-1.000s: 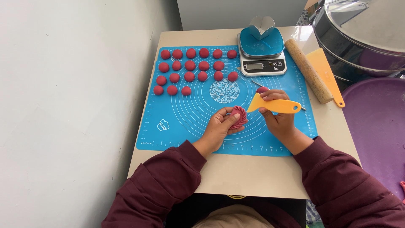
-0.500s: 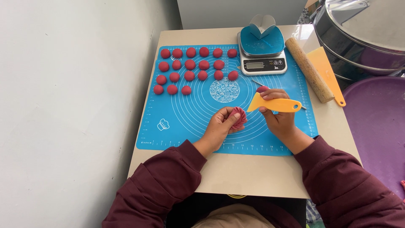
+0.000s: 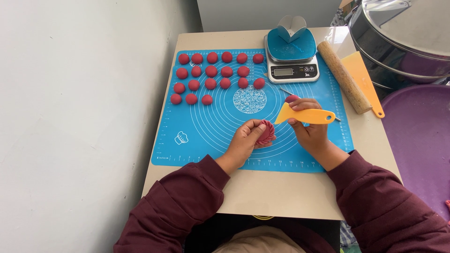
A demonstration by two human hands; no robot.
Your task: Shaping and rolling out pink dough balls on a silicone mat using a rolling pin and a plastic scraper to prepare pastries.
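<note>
Red dough balls [image 3: 212, 71] sit in rows on the blue mat [image 3: 187, 140], beside a scale [image 3: 291, 63], rolling pin [image 3: 343, 76] and steel steamer [image 3: 403, 42].

Much of the ridged red dough piece [image 3: 267, 131] lies hidden behind the left hand [image 3: 246, 143], whose fingers [image 3: 257, 133] curl around it. A second red lump [image 3: 291, 98] peeks out above the right hand [image 3: 311, 133], mostly covered. A thin metal tool [image 3: 287, 91] disappears under that hand. The steel steamer pot [image 3: 403, 42] and purple basin [image 3: 422, 140] are cut off at the right edge. The scale's display [image 3: 284, 71] is too small to make out.
</note>
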